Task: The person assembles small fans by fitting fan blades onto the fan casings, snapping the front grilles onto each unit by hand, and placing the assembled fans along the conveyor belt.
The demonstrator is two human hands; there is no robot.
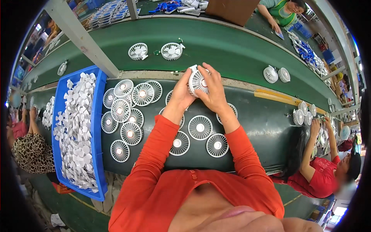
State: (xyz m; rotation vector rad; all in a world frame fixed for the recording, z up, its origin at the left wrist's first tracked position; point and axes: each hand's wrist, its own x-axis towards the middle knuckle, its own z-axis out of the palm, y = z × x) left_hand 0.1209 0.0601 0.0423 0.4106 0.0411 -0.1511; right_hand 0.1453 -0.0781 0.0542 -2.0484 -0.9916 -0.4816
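Observation:
Between my two hands, above the far edge of the dark green work table (266, 131), is a white round fan head (198, 82) with a ribbed grille and a short stub at its top. My left hand (181, 92) is closed around its left side. My right hand (213, 88) wraps its right side, fingers over the top and thumb across the grille. Below my hands lie loose white fan grilles (200, 127), some partly hidden by my forearms. More grilles (131, 133) lie overlapping in a group to the left.
A blue bin (101, 154) full of white fan blades (77, 127) stands at the left. Beyond the table runs a green conveyor belt (232, 50) carrying fan heads (171, 51). A metal post (83, 38) rises behind the bin. A person in red (320, 174) works at the right.

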